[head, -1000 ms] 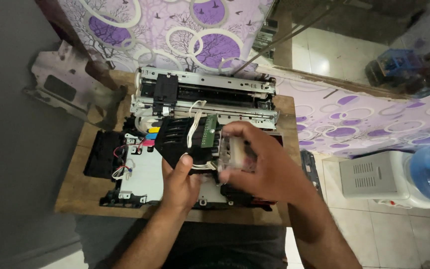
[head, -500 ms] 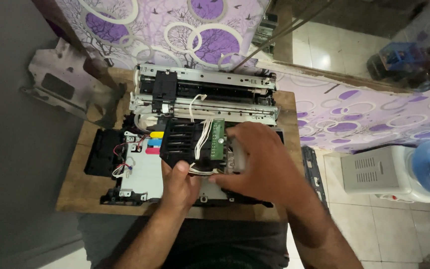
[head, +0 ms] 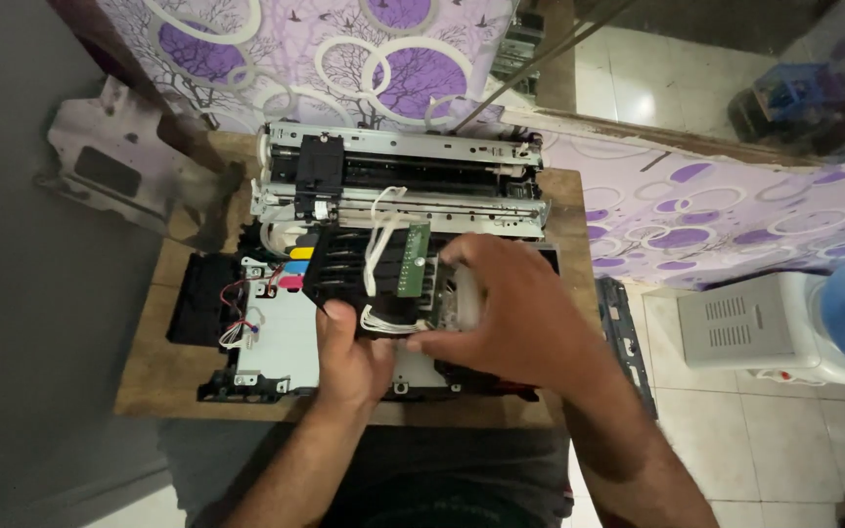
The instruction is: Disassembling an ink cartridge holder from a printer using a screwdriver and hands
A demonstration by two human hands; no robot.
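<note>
We have a stripped inkjet printer chassis, grey metal rails and black plastic base (head: 403,186), sitting on a small brown wooden table (head: 158,376). Our left hand (head: 349,357) grips the near lower edge of a black plastic carriage block (head: 349,269), thumb pressed against its front. Our right hand (head: 511,318) wraps around the block's right side, fingers curled closed on it, tips near the white wire bundle (head: 383,318). The block is tilted up off the base, over the middle of the chassis. It carries a small green circuit board (head: 413,259) on its right face, white flat cables (head: 378,235) looped over the top, and yellow, cyan and magenta tabs (head: 295,267) at its left end.
</note>
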